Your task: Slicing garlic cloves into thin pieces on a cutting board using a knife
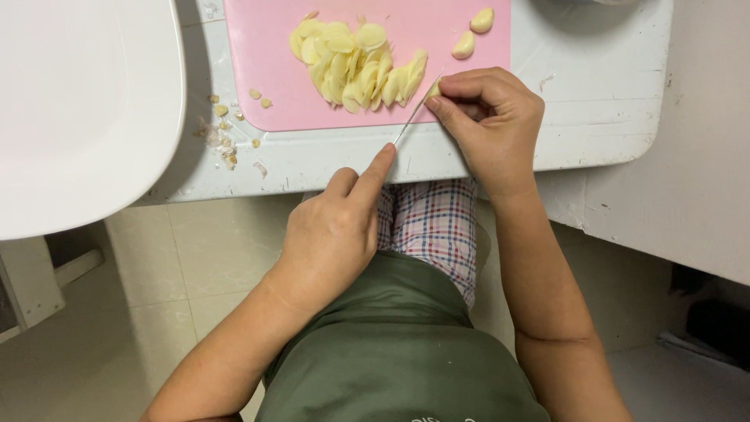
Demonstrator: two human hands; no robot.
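My left hand [332,234] grips a thin knife [414,115], index finger stretched along its spine. The blade tip reaches the near edge of a pink cutting board [266,47]. My right hand [488,125] pinches a small garlic clove [432,91] against the board, right beside the blade. A pile of pale yellow garlic slices [355,66] lies in the middle of the board. Two whole peeled cloves [473,33] rest at the board's far right.
The board lies on a scratched white table [594,86]. Garlic scraps and skins [223,137] are scattered left of the board. A large white rounded surface [78,101] fills the left. Below are my green apron, checked trousers and a tiled floor.
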